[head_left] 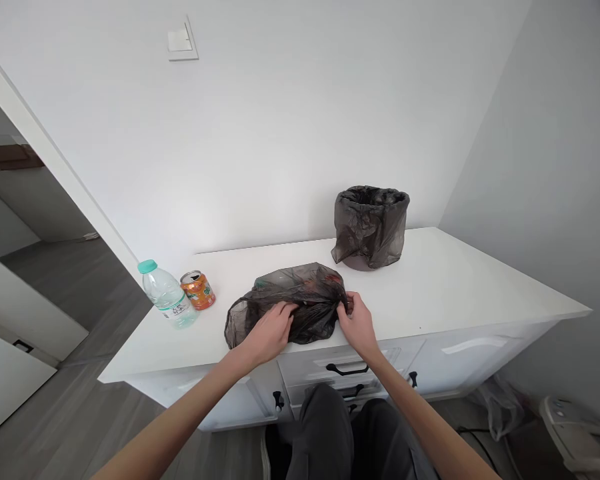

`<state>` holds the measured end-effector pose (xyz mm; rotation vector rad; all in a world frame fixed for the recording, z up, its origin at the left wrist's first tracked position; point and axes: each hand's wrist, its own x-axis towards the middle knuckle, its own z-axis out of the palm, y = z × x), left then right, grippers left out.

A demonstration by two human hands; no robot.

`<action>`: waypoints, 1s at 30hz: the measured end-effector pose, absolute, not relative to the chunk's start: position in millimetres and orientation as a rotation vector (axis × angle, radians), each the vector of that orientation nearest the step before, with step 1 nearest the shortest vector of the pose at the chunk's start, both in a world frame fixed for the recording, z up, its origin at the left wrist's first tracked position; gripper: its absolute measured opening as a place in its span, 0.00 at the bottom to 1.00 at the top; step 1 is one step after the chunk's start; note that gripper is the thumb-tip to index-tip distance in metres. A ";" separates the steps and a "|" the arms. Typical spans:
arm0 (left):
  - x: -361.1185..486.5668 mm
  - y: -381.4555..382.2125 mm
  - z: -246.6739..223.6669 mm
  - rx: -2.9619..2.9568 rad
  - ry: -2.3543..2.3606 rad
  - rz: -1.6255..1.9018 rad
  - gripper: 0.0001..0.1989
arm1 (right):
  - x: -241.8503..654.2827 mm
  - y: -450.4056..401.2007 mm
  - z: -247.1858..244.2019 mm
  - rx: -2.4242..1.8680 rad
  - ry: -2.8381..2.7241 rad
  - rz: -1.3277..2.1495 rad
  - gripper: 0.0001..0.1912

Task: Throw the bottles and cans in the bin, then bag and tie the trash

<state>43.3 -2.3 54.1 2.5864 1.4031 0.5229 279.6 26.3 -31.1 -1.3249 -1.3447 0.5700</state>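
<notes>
A thin black plastic bag [300,283] lies on its side on the white cabinet top, near the front edge. Through the film I make out reddish and greenish things, too blurred to name. My right hand [356,321] pinches the gathered plastic at the bag's right end. On the bag's front left part rests my left hand [273,328], its fingers bent and pressed against the film. Left of the bag stand an orange drink can [199,291] and a clear plastic bottle [167,293] with a mint-green cap, both apart from my hands.
A bin lined with a black bag [370,230] stands at the back against the wall. The white cabinet top [460,287] ends at a front edge above drawers with black handles [347,369]. At left is a doorway; clear plastic [500,403] lies on the floor at right.
</notes>
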 end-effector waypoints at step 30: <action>-59.5 -65.1 188.4 2.544 2.036 0.365 0.33 | 280.2 27.0 -26.7 -1.297 -1.321 0.602 0.15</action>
